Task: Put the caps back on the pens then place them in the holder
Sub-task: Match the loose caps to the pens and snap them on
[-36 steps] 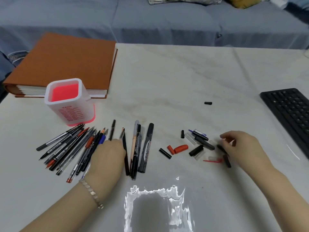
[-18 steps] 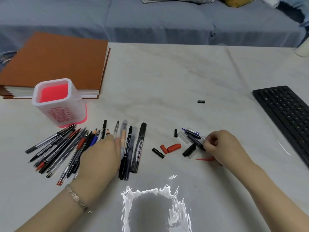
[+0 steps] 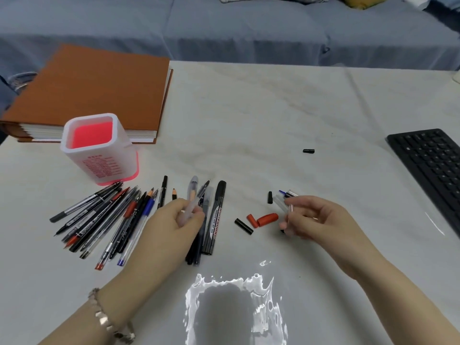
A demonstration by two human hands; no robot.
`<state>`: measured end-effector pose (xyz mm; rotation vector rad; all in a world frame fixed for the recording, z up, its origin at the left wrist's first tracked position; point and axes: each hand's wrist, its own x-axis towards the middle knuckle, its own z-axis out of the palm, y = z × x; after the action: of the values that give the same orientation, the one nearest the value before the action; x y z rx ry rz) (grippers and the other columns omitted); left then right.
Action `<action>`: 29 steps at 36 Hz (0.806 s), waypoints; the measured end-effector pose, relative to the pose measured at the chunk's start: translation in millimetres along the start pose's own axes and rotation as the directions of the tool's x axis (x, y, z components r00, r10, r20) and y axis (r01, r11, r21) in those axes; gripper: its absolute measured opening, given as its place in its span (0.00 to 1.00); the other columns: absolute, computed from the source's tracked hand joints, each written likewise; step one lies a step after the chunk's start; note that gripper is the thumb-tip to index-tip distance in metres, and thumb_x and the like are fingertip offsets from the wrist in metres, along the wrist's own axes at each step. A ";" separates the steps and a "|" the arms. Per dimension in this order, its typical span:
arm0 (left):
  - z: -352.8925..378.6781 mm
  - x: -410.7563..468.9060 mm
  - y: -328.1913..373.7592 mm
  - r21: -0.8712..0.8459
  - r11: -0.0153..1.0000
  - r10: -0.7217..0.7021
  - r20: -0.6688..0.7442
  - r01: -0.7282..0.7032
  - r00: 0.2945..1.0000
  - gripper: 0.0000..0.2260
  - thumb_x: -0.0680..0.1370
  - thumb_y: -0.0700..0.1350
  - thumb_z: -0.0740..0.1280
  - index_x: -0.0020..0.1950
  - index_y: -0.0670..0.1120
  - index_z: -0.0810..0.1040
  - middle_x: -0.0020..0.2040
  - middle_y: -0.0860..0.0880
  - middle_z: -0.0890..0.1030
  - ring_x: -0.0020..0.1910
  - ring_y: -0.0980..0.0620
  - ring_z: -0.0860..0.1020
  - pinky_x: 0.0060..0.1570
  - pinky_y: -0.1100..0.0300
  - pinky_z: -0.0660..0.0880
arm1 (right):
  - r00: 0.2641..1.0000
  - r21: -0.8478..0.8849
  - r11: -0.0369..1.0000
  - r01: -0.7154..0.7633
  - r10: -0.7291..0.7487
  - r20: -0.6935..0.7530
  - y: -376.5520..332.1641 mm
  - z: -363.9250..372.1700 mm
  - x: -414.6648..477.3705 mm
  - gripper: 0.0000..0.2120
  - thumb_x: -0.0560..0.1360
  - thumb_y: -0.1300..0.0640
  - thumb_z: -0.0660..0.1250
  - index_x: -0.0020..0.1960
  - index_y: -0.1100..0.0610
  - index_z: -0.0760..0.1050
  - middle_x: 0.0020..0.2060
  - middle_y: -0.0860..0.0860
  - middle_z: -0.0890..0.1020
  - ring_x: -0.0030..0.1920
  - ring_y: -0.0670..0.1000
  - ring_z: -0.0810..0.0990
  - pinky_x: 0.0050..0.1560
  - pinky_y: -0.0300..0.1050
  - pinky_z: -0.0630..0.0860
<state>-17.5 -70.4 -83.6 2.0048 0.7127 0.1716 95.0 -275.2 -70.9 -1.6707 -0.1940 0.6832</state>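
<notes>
A white pen holder [image 3: 99, 155] with a pink inside stands at the left. Several uncapped pens [image 3: 107, 220] fan out in front of it, with a black marker [image 3: 217, 215] at their right end. My left hand [image 3: 171, 227] grips a translucent pen [image 3: 192, 195], its top pointing away from me. My right hand [image 3: 321, 220] pinches a clear cap [image 3: 283, 207] over the pile of loose caps. On the table lie two red caps [image 3: 266, 219], a black cap [image 3: 243, 226], a small black cap [image 3: 270, 197] and one far black cap [image 3: 308, 151].
An orange binder [image 3: 94, 90] lies behind the holder. A black keyboard [image 3: 433, 165] fills the right edge. A bright glare patch [image 3: 234, 307] sits on the pale table [image 3: 249, 120] near me. A grey sofa [image 3: 249, 28] runs along the far side.
My left hand has closed on the translucent pen and raised it from the row. My right hand moved left across the cap pile and took up a clear cap.
</notes>
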 end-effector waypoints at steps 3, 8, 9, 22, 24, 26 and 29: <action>-1.4 2.2 -8.0 0.199 0.980 0.012 -0.099 0.008 0.995 0.07 0.75 0.44 0.63 0.38 0.44 0.75 0.31 0.43 0.75 0.30 0.49 0.72 0.31 0.57 0.68 | 1.000 -0.048 0.999 0.024 -0.025 -0.009 4.9 2.4 0.1 0.07 0.72 0.67 0.65 0.48 0.58 0.77 0.30 0.53 0.83 0.33 0.47 0.81 0.42 0.37 0.80; 1.9 13.1 -19.3 0.411 0.911 0.045 -0.163 0.026 0.986 0.09 0.75 0.46 0.63 0.37 0.42 0.73 0.35 0.45 0.76 0.32 0.48 0.74 0.28 0.58 0.65 | 0.998 -0.082 0.995 0.053 -0.056 -0.038 8.4 8.9 0.1 0.07 0.71 0.69 0.67 0.45 0.59 0.78 0.30 0.51 0.82 0.31 0.47 0.82 0.41 0.38 0.79; 2.5 15.6 -21.9 0.453 0.891 0.042 -0.155 0.033 0.987 0.08 0.75 0.45 0.63 0.38 0.42 0.73 0.37 0.45 0.76 0.33 0.47 0.74 0.30 0.57 0.66 | 0.997 -0.093 0.994 0.058 -0.062 -0.041 8.6 9.3 0.0 0.08 0.71 0.69 0.67 0.45 0.58 0.78 0.30 0.51 0.82 0.31 0.47 0.81 0.40 0.37 0.79; -9.8 27.5 -33.5 0.607 0.789 0.005 -0.166 0.098 0.986 0.10 0.75 0.46 0.63 0.38 0.41 0.70 0.34 0.46 0.74 0.31 0.48 0.71 0.24 0.60 0.60 | 0.989 -0.141 0.985 0.104 -0.117 -0.090 13.4 1.2 -0.7 0.10 0.70 0.67 0.68 0.43 0.53 0.78 0.35 0.56 0.81 0.34 0.52 0.79 0.39 0.35 0.76; -9.6 27.7 -32.2 0.604 0.791 0.002 -0.164 0.099 0.986 0.12 0.75 0.46 0.63 0.33 0.43 0.68 0.30 0.48 0.72 0.28 0.50 0.69 0.23 0.61 0.59 | 0.989 -0.142 0.985 0.101 -0.115 -0.095 14.5 2.9 -1.2 0.10 0.70 0.68 0.68 0.43 0.53 0.78 0.33 0.53 0.81 0.35 0.53 0.79 0.41 0.38 0.77; -9.5 26.4 -30.6 0.608 0.787 0.004 -0.166 0.099 0.986 0.14 0.75 0.44 0.62 0.30 0.44 0.64 0.28 0.49 0.69 0.26 0.51 0.68 0.23 0.61 0.58 | 0.989 -0.145 0.984 0.106 -0.120 -0.089 14.1 5.8 -1.9 0.11 0.70 0.69 0.68 0.43 0.53 0.78 0.32 0.51 0.81 0.35 0.54 0.80 0.43 0.42 0.77; -11.2 24.1 -27.2 0.566 0.820 0.023 -0.182 0.085 0.983 0.14 0.74 0.43 0.62 0.29 0.45 0.64 0.27 0.49 0.69 0.25 0.51 0.66 0.24 0.60 0.59 | 0.986 -0.135 0.983 0.120 -0.134 -0.095 11.7 10.9 -2.0 0.11 0.70 0.69 0.68 0.43 0.54 0.78 0.31 0.51 0.81 0.33 0.50 0.80 0.43 0.40 0.77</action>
<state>-13.4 -38.8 -104.5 2.5755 1.0025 0.1291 84.7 -269.7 -82.1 -1.7960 -0.2732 0.4948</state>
